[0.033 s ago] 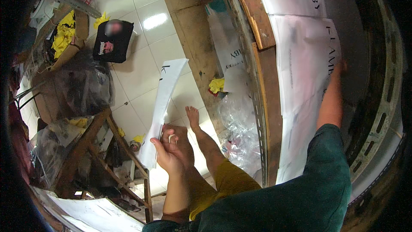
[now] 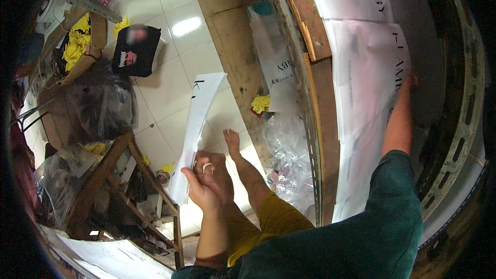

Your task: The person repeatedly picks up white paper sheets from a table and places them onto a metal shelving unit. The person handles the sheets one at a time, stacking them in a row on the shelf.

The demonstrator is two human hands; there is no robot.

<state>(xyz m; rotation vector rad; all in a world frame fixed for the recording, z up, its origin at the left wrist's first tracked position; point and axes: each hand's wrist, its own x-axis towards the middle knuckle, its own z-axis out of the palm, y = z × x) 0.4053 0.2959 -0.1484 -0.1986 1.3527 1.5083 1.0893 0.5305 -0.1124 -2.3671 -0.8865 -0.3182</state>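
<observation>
My left hand (image 2: pixel 202 178) is closed round a long, narrow bundle of white printed sheets (image 2: pixel 195 124), its thumb along one side. Black lettering shows near the bundle's top end, which stands up and leans slightly right. A ring-like pale band sits on one of the fingers. On the right, my right arm reaches to the far edge of a row of white printed sheets or bags (image 2: pixel 361 77) lying on a shelf. My right hand (image 2: pixel 409 82) is at that edge, dark and blurred, and its fingers cannot be made out.
A wooden board edge (image 2: pixel 325 98) and slotted metal bars (image 2: pixel 460 139) frame the shelf. Clear plastic (image 2: pixel 289 150) lies beneath. On the tiled floor lies a black printed bag (image 2: pixel 137 49). At left stand a box of yellow scraps (image 2: pixel 77 41) and a wooden frame (image 2: pixel 103 181).
</observation>
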